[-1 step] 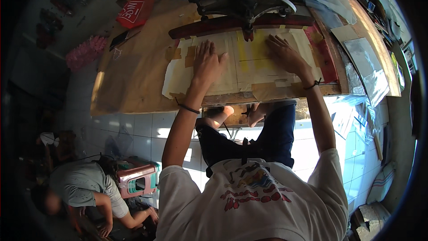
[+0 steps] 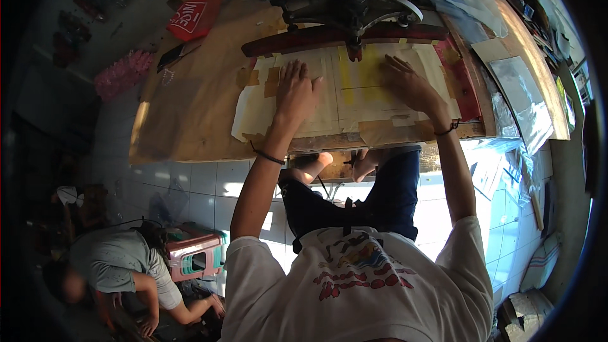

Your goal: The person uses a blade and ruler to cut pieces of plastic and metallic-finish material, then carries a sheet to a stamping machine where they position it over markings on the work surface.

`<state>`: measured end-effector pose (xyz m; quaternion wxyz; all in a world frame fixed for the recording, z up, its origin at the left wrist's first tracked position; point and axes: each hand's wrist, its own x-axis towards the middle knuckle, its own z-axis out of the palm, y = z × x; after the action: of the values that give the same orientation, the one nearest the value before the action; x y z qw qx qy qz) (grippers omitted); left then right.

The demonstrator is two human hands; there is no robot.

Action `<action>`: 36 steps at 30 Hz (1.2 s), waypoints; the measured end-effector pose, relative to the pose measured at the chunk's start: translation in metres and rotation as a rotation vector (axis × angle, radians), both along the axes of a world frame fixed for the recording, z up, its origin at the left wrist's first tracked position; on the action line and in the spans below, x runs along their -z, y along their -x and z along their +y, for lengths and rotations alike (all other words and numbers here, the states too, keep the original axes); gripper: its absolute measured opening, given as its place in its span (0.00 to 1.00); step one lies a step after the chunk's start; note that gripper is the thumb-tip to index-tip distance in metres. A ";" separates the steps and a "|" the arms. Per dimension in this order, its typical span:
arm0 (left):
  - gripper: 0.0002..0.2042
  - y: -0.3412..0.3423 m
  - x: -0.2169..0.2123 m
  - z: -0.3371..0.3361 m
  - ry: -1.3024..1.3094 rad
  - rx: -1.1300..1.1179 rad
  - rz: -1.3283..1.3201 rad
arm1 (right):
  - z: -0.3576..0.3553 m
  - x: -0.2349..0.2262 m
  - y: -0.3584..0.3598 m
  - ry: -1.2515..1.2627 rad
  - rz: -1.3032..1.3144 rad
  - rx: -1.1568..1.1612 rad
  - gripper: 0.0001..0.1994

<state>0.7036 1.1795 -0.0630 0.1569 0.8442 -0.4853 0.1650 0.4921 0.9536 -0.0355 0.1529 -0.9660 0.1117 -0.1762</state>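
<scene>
A pale sheet (image 2: 323, 104), patched with brown and yellow tape, covers the near part of the wooden bench top. My left hand (image 2: 296, 92) lies palm down on its left half, with fingers stretched toward the far edge. On the right half, beside a yellow patch (image 2: 361, 79), my right hand (image 2: 413, 85) is spread with its fingers pointing up and left. Neither hand grips anything. Just beyond the fingertips, a dark red bar (image 2: 291, 40) on a black metal press (image 2: 348, 6) spans the sheet's far side.
A red bag (image 2: 193, 18) and a dark phone-like object (image 2: 170, 56) lie on the wooden bench (image 2: 190, 107) at far left. Clear plastic sheets (image 2: 453, 3) are at far right. Another person (image 2: 120, 263) crouches at lower left beside a pink and green stool (image 2: 193, 256).
My right hand has slid slightly right and toward me over the sheet. My left hand stays in nearly the same place.
</scene>
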 end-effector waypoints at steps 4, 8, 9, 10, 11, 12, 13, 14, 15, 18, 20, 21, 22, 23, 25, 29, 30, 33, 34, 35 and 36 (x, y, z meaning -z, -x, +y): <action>0.17 0.015 -0.019 0.004 0.096 0.075 0.094 | 0.022 -0.024 0.047 -0.126 0.036 -0.081 0.21; 0.13 0.018 -0.016 0.000 0.088 0.075 0.041 | 0.030 -0.017 0.071 -0.076 -0.020 -0.122 0.18; 0.13 0.018 -0.016 0.000 0.088 0.074 0.042 | 0.033 -0.015 0.072 -0.078 -0.056 -0.088 0.17; 0.12 0.018 -0.016 0.000 0.094 0.074 0.013 | 0.034 -0.014 0.070 -0.080 -0.093 -0.055 0.16; 0.10 0.019 -0.016 0.000 0.098 0.079 -0.015 | 0.035 -0.016 0.070 -0.094 -0.117 -0.060 0.15; 0.10 0.019 -0.016 -0.001 0.093 0.083 -0.014 | 0.035 -0.017 0.070 -0.098 -0.117 -0.057 0.15; 0.12 0.020 -0.016 -0.001 0.097 0.073 0.045 | 0.034 -0.017 0.069 -0.119 -0.117 -0.053 0.14; 0.14 0.020 -0.018 -0.001 0.101 0.060 0.101 | 0.034 -0.018 0.068 -0.139 -0.119 -0.052 0.14; 0.14 0.021 -0.021 -0.001 0.097 0.060 0.101 | 0.034 -0.018 0.067 -0.144 -0.119 -0.051 0.14; 0.15 0.024 -0.023 0.005 0.052 0.027 0.209 | 0.035 -0.014 0.065 -0.165 -0.131 -0.039 0.14; 0.18 0.034 -0.022 0.016 0.010 0.127 0.149 | 0.035 -0.014 0.065 -0.130 -0.144 -0.039 0.14; 0.18 0.045 -0.025 0.021 0.005 0.132 0.151 | 0.034 -0.013 0.065 -0.134 -0.143 -0.033 0.14; 0.20 0.063 -0.029 0.029 -0.042 0.149 0.199 | 0.033 -0.012 0.066 -0.119 -0.149 -0.031 0.14; 0.23 0.077 -0.031 0.037 -0.089 0.169 0.247 | 0.034 -0.013 0.068 -0.102 -0.155 -0.026 0.13; 0.24 0.096 -0.025 0.053 -0.085 0.159 0.257 | 0.034 -0.012 0.065 -0.096 -0.175 -0.039 0.13; 0.22 0.126 0.001 0.085 0.027 0.066 0.249 | 0.034 -0.005 0.080 -0.037 -0.296 0.021 0.09; 0.21 0.132 0.009 0.097 0.093 -0.003 0.220 | 0.040 0.002 0.088 -0.049 -0.287 0.019 0.09; 0.22 0.148 0.039 0.116 0.423 -0.340 0.155 | 0.058 0.045 0.133 -0.204 -0.739 0.384 0.07; 0.24 0.151 0.052 0.119 0.606 -0.425 0.138 | 0.065 0.067 0.147 -0.208 -0.841 0.491 0.08; 0.25 0.152 0.058 0.119 0.747 -0.508 0.247 | 0.082 0.075 0.148 -0.395 -0.967 0.751 0.10; 0.24 0.151 0.082 0.122 1.036 -0.604 0.531 | 0.079 0.097 0.159 -0.630 -1.102 0.774 0.12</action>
<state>0.5530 1.3018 -0.1451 0.6045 0.7705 -0.0293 0.2001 0.3329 1.0327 -0.1329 0.3835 -0.5395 0.3963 -0.6362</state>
